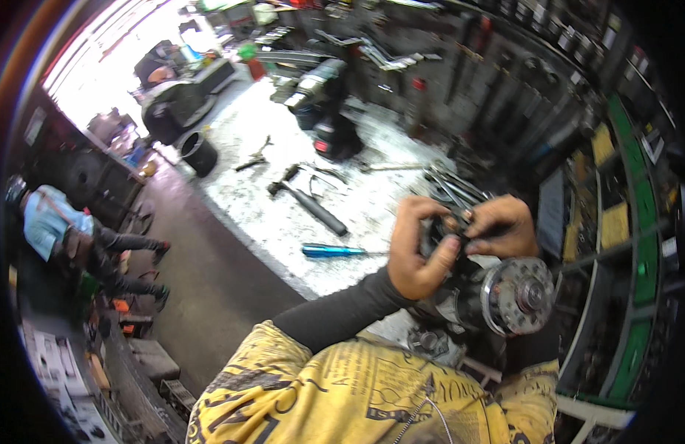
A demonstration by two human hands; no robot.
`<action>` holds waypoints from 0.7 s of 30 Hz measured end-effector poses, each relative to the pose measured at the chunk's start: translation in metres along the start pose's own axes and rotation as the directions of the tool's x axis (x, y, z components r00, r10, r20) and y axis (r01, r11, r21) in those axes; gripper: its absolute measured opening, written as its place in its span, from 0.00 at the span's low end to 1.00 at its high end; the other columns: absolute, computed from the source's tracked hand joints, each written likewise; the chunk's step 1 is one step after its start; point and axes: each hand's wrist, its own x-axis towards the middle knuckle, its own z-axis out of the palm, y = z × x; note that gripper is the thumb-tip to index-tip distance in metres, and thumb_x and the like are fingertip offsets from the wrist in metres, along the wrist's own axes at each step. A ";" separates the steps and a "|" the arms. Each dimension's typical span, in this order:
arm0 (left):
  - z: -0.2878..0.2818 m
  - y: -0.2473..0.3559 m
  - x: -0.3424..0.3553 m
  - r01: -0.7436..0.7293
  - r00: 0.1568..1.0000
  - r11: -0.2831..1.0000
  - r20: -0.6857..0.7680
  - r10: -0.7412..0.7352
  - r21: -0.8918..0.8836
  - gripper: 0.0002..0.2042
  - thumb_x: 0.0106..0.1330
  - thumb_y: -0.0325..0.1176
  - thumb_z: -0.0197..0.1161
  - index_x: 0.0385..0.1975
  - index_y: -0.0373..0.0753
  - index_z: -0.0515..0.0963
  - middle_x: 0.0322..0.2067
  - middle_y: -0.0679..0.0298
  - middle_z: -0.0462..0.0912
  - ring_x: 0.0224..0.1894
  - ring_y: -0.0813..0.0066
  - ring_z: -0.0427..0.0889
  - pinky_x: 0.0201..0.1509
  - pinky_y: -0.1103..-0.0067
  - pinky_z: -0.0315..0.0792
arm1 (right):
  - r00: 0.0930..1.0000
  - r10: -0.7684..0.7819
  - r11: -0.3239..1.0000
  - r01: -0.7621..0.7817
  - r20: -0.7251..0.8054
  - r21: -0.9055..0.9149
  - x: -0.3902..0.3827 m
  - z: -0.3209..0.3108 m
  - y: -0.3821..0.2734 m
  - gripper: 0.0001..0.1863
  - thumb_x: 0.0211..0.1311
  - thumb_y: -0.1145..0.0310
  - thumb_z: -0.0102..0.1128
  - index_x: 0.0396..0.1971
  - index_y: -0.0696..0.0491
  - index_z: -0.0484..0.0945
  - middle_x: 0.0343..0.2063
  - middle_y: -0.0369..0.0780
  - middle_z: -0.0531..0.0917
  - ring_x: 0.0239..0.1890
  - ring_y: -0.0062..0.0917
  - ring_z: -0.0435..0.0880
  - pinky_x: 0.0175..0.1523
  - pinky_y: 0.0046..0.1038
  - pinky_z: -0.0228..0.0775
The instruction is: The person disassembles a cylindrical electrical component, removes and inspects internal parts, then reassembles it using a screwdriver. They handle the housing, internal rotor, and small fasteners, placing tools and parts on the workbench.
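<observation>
Both bare hands work close together: the left hand (415, 250) curls thumb and fingers around a small dark metal part (433, 232), and the right hand (504, 226) appears to pinch its other side. The part sits just above a round silver hub with a drilled face (516, 296). I'd judge this a hand-fitting or loosening step; which, I can't tell. The next move seems to call for a steady left grip and fine right fingertips. Beyond lie a translucent-blue-handled screwdriver (328, 251) and a black-handled hammer (313, 207) on the whitish workbench (243, 214).
</observation>
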 end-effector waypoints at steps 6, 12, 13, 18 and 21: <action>-0.020 0.024 0.013 0.095 0.981 0.981 0.151 -0.122 0.171 0.15 0.55 0.30 0.67 0.40 0.32 0.75 0.37 0.55 0.74 0.41 0.62 0.76 0.48 0.72 0.70 | 0.999 -0.043 0.999 0.043 0.018 0.011 0.003 -0.001 -0.002 0.12 0.42 0.75 0.79 0.26 0.59 0.82 0.24 0.43 0.85 0.26 0.27 0.86 0.31 0.23 0.72; -0.025 0.032 0.026 0.303 0.924 0.945 0.205 -0.323 0.126 0.14 0.54 0.29 0.70 0.38 0.33 0.76 0.35 0.56 0.76 0.42 0.65 0.77 0.48 0.74 0.70 | 0.999 -0.042 0.997 0.040 0.029 0.065 0.005 -0.002 -0.002 0.11 0.43 0.75 0.78 0.23 0.60 0.81 0.21 0.43 0.83 0.22 0.26 0.83 0.28 0.23 0.69; -0.024 0.033 0.027 0.350 0.906 0.930 0.213 -0.366 0.108 0.14 0.54 0.29 0.70 0.38 0.32 0.77 0.35 0.56 0.76 0.42 0.65 0.77 0.49 0.74 0.70 | 0.999 -0.036 0.996 0.034 0.024 0.083 0.005 -0.001 -0.001 0.11 0.43 0.75 0.78 0.23 0.60 0.81 0.20 0.43 0.83 0.22 0.26 0.83 0.28 0.23 0.69; -0.020 0.036 0.027 0.531 0.829 0.846 0.230 -0.509 -0.040 0.13 0.55 0.27 0.68 0.39 0.33 0.78 0.37 0.58 0.77 0.44 0.68 0.76 0.51 0.73 0.70 | 0.998 -0.055 0.992 0.059 -0.032 0.109 0.003 0.005 0.003 0.11 0.44 0.74 0.77 0.23 0.59 0.81 0.20 0.43 0.83 0.22 0.25 0.83 0.28 0.23 0.69; -0.021 0.037 0.026 0.429 0.877 0.903 0.230 -0.421 0.018 0.14 0.56 0.28 0.68 0.41 0.34 0.76 0.38 0.57 0.75 0.44 0.66 0.75 0.51 0.72 0.69 | 0.998 -0.061 0.988 0.063 -0.019 0.139 0.003 0.005 0.004 0.12 0.45 0.72 0.78 0.23 0.59 0.81 0.21 0.43 0.83 0.22 0.25 0.82 0.28 0.24 0.70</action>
